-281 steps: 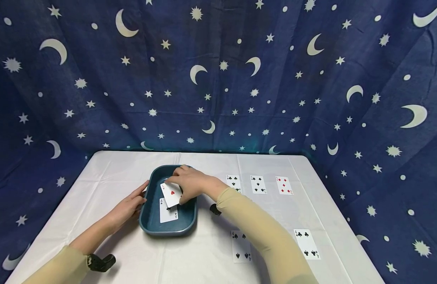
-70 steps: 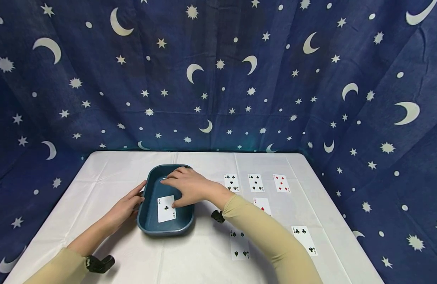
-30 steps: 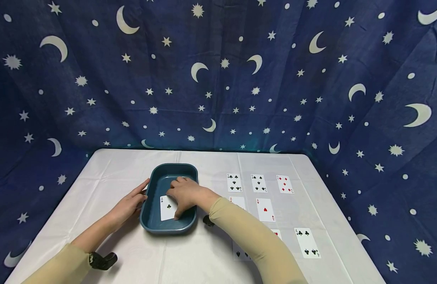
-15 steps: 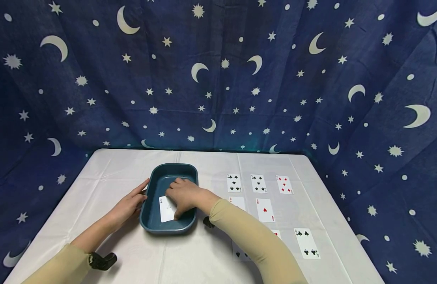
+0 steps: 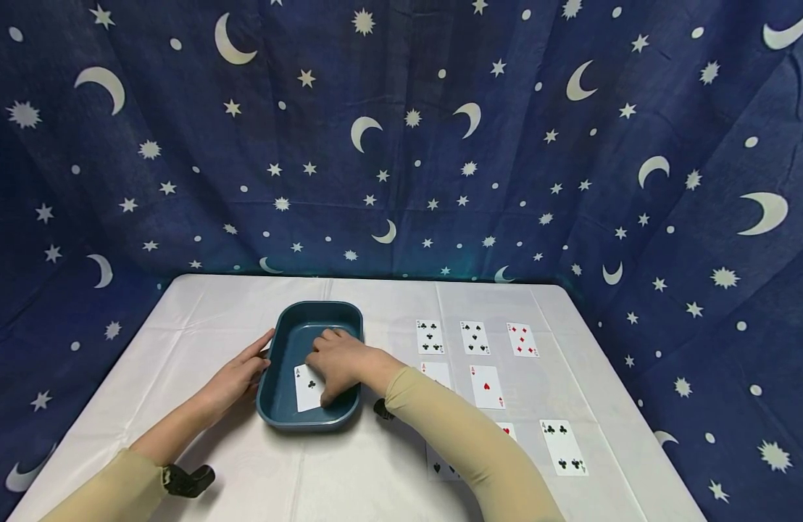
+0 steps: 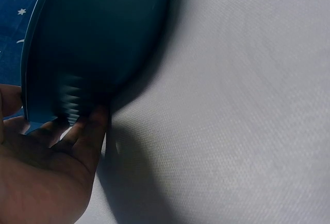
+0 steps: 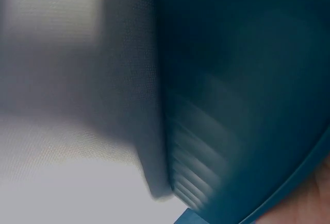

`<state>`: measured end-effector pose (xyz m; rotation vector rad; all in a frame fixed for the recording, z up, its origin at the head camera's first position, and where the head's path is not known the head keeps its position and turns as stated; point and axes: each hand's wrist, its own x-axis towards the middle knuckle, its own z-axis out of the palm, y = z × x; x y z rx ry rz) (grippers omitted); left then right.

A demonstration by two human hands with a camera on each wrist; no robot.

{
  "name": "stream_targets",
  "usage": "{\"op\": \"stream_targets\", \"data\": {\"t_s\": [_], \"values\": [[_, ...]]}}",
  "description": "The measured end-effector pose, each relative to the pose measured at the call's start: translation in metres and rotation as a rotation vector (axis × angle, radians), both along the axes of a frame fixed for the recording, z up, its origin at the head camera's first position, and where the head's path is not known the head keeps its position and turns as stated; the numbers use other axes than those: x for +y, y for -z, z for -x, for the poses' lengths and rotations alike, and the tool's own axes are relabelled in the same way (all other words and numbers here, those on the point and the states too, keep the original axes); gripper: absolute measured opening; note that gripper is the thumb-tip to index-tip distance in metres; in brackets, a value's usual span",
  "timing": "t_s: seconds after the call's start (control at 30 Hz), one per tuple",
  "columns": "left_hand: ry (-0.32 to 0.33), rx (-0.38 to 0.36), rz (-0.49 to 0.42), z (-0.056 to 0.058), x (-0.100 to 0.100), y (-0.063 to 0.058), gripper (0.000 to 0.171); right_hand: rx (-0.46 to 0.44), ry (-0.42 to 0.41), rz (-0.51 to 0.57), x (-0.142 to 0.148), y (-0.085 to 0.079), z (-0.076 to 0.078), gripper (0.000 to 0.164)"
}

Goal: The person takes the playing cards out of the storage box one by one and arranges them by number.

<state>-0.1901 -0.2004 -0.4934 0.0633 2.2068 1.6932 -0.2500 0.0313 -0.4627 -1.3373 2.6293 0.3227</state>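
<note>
A dark teal tray (image 5: 268, 395) stands on the white-covered table, left of its middle. An ace of clubs (image 5: 306, 391) lies face up inside, its right side hidden under my right hand (image 5: 341, 365). The fingers of that hand bend over the card's upper right, with the thumb at its lower right edge. Against the tray's outer left wall rests my left hand (image 5: 228, 388). In the left wrist view, its fingers (image 6: 93, 136) lie fairly straight along the tray's underside. The right wrist view shows mostly the tray's outer wall (image 7: 232, 90) and hardly any of the hand.
Right of the tray lie a five of clubs (image 5: 430, 337), five of spades (image 5: 475, 338) and five of diamonds (image 5: 522, 340). Nearer are a red ace (image 5: 435, 371), ace of hearts (image 5: 486, 386) and four of clubs (image 5: 563, 447). My right sleeve (image 5: 467, 435) partly covers other cards.
Earliest, my right hand held the ace of hearts over the tray; that card now lies on the table. My right hand has since come down on the ace of clubs, which shifts slightly. Left hand unchanged.
</note>
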Motion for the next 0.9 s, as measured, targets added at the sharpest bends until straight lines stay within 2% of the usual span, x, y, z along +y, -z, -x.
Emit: {"op": "stream_targets", "data": {"t_s": [0.2, 0.43, 0.7, 0.9], "values": [[-0.002, -0.002, 0.016, 0.000, 0.001, -0.001, 0.069, 0.008, 0.000, -0.018, 0.001, -0.001, -0.002, 0.083], [0.002, 0.007, 0.005, -0.002, 0.001, -0.004, 0.068, 0.011, -0.008, -0.003, 0.002, -0.003, -0.003, 0.080], [-0.004, -0.001, -0.004, -0.001, 0.000, -0.003, 0.068, 0.007, -0.006, 0.104, 0.012, -0.012, 0.000, 0.077], [0.002, -0.004, -0.011, -0.001, 0.001, -0.002, 0.068, 0.010, -0.009, 0.178, 0.026, -0.025, 0.001, 0.079]]}}
